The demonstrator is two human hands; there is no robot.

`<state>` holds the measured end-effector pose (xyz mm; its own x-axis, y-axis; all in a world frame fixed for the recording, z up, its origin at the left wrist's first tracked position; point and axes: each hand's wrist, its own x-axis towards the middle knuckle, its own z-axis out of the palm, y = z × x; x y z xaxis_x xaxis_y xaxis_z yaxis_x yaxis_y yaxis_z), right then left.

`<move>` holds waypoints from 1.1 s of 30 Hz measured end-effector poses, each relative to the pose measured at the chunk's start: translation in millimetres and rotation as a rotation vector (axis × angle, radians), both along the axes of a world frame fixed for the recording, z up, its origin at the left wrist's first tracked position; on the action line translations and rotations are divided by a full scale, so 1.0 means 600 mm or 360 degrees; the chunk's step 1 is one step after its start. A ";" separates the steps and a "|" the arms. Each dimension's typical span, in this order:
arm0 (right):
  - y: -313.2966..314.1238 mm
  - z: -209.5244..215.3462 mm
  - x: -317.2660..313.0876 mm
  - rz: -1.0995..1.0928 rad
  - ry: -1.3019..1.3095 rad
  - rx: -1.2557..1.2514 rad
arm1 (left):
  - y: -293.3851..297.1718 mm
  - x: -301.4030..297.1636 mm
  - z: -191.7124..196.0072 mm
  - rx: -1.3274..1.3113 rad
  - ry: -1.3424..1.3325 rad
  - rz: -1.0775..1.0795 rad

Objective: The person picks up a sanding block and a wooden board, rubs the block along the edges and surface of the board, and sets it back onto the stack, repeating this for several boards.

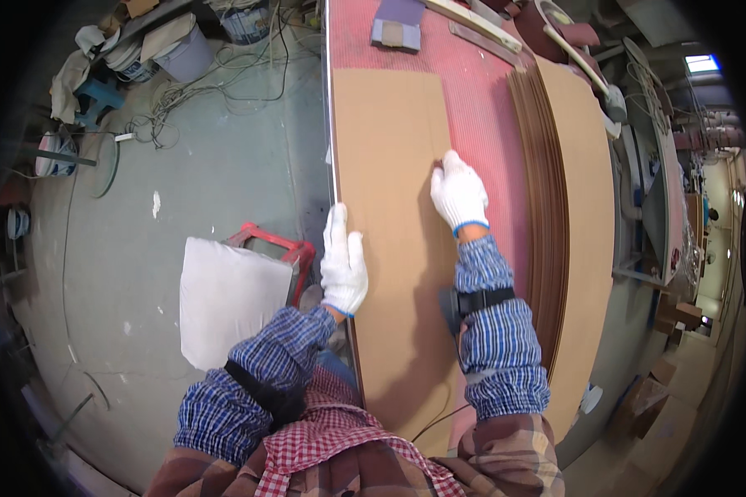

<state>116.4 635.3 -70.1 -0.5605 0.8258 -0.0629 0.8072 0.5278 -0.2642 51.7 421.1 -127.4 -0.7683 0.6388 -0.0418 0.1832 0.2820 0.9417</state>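
- Pressing down on the brown board (389,207), we lay our left hand (343,263) flat along its 9 o'clock edge, fingers released; our right hand (458,195) curls over its 3 o'clock edge.
- It lies on the red bench (481,124); we judge it thin, stiff yet bendy, light, best taken by both long edges.
- A board stack (568,224) crowds 3 o'clock; a sanding block (395,31) sits at 12; a red stool (278,248) stands at 9.
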 end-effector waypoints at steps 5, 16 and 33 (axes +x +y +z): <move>0.133 0.008 -0.125 -0.0022 -0.0077 -0.0017 | -0.006 0.007 -0.002 -0.0004 0.0056 -0.0042; 0.265 -0.017 -0.165 -0.0020 0.0291 -0.0098 | 0.008 0.018 0.003 -0.0023 0.0001 -0.0045; -0.555 0.000 0.427 -0.1278 0.0094 0.0094 | -0.012 -0.025 -0.017 -0.0072 0.0094 -0.0192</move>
